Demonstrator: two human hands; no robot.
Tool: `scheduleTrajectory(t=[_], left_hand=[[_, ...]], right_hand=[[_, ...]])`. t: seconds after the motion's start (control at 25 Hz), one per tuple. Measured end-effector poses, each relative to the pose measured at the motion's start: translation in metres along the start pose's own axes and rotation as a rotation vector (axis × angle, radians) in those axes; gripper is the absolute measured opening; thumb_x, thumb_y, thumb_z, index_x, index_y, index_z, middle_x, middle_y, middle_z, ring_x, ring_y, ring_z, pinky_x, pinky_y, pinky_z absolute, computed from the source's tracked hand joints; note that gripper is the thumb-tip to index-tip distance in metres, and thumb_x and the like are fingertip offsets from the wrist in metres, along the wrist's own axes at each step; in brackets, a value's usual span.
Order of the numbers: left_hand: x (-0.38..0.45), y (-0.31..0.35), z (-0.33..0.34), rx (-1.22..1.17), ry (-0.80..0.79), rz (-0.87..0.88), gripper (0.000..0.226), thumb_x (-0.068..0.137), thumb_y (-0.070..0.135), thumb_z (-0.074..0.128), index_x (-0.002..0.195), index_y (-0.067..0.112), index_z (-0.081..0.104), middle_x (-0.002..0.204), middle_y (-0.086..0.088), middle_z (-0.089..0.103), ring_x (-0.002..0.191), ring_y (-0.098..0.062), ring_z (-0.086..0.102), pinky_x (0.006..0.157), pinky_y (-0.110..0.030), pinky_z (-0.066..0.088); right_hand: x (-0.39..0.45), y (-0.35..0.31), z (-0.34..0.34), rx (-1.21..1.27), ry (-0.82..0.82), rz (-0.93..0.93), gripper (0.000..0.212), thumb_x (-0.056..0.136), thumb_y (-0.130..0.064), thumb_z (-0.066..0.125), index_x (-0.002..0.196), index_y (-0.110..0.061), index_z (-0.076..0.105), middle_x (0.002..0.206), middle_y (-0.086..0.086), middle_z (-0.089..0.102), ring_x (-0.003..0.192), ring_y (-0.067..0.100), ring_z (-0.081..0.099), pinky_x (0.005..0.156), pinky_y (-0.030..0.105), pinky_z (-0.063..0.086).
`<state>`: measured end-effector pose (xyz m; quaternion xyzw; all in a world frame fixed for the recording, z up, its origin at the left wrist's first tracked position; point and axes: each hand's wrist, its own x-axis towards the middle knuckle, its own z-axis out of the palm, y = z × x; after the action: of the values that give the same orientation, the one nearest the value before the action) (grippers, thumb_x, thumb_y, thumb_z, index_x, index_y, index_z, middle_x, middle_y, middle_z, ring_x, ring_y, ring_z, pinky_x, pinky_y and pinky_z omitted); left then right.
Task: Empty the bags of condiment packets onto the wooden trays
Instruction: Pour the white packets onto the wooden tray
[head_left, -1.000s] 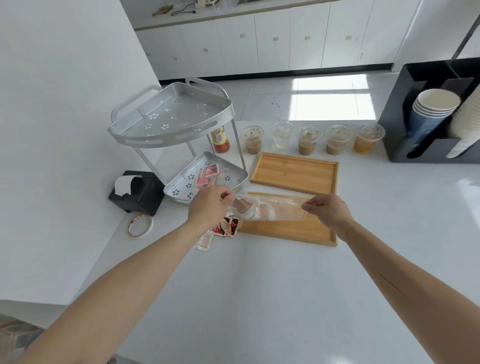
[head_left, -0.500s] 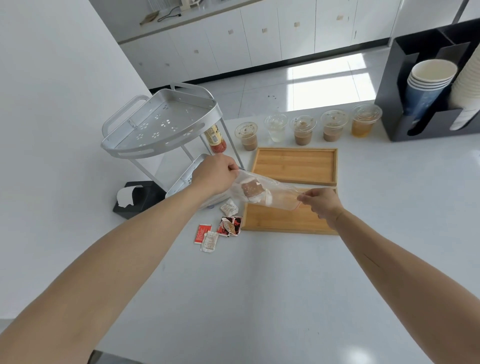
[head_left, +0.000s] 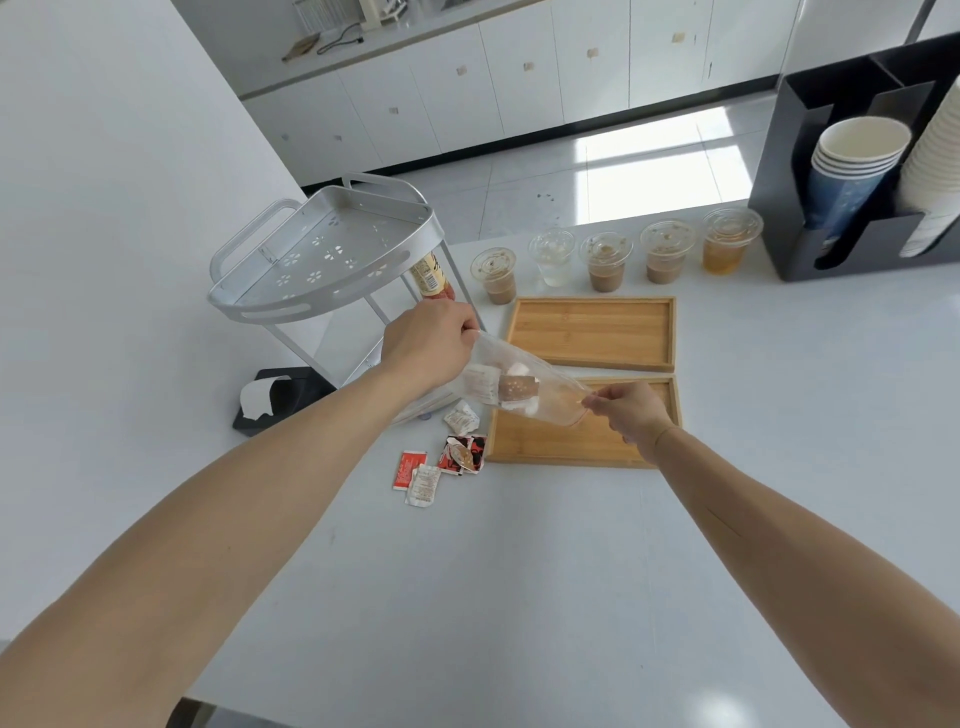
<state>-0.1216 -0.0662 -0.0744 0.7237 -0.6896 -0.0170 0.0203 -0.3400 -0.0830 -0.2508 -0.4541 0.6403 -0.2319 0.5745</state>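
Observation:
A clear plastic bag (head_left: 524, 387) with brown and white condiment packets inside is stretched between both hands, tilted down to the right over the left end of the near wooden tray (head_left: 582, 447). My left hand (head_left: 428, 340) pinches its raised upper end. My right hand (head_left: 631, 413) pinches the lower end above the near tray. The far wooden tray (head_left: 592, 332) lies bare behind it. Several loose packets (head_left: 447, 460) lie on the white counter left of the near tray.
A two-tier metal corner rack (head_left: 322, 260) stands at the left, with a sauce bottle (head_left: 428, 273) behind it. Several lidded plastic cups (head_left: 608, 260) line the back. A black cup holder (head_left: 852, 192) with stacked paper cups is far right. A black tissue box (head_left: 278, 400) sits at the left.
My left hand has lifted its end of the bag, so the bag now slopes down toward my right hand. The packets inside have slid slightly along the bag.

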Motion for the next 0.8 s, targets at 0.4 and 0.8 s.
scheduleTrajectory(t=[0.4, 0.8], left_hand=[[0.003, 0.011, -0.008, -0.087, -0.016, -0.024, 0.018, 0.095, 0.026, 0.052, 0.099, 0.023, 0.069, 0.107, 0.003, 0.069, 0.101, -0.025, 0.062, 0.081, -0.040, 0.054], [0.008, 0.020, -0.028, -0.126, 0.052, 0.040, 0.017, 0.095, 0.025, 0.053, 0.097, 0.023, 0.070, 0.094, 0.010, 0.066, 0.097, -0.018, 0.061, 0.074, -0.033, 0.049]], right_hand=[[0.003, 0.003, -0.005, 0.042, 0.014, 0.002, 0.016, 0.087, -0.028, 0.069, 0.083, -0.012, 0.074, 0.059, 0.001, 0.051, 0.046, 0.014, 0.034, 0.043, 0.025, 0.025], [0.001, -0.008, 0.001, 0.078, 0.014, -0.040, 0.019, 0.088, -0.027, 0.070, 0.090, -0.009, 0.073, 0.075, 0.004, 0.062, 0.051, 0.012, 0.040, 0.042, 0.026, 0.028]])
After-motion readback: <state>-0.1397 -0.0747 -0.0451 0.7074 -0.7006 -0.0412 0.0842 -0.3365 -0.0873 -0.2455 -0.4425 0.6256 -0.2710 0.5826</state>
